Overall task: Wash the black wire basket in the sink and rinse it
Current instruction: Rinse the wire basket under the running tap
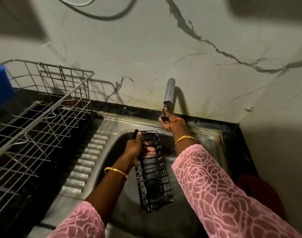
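**Asker:** Marble-veined wall [146,48], was that the backdrop?

**Describer:** Yes. Pale wall with dark veins stood behind a steel sink [210,140], which was set into a black tabletop [232,127]. A ribbed draining board [88,162] ran along the sink's left side.

**Asker:** Where was the basket?

**Describer:** The black wire basket [153,177] was inside the sink bowl, long and narrow, its far end raised and its near end low by the bowl floor. That tilt probably put it under the tap and let water run off.

**Asker:** And the hands?

**Describer:** The left hand [136,146] had a closed grip on the basket's upper end, thumb over the rim and fingers curled through the wires, steadying it. The right hand [165,121] reached up to the tap [169,91], fingers curled around the small handle under the spout, likely to turn the water. No stream was visible.

**Asker:** Anything else nearby?

**Describer:** A large steel dish rack [43,107] sat on the tabletop to the left, well apart from the basket, with a blue object [0,83] at its far corner. Something red [260,191] showed beside the right arm. Both arms wore pink lace sleeves and gold bangles.
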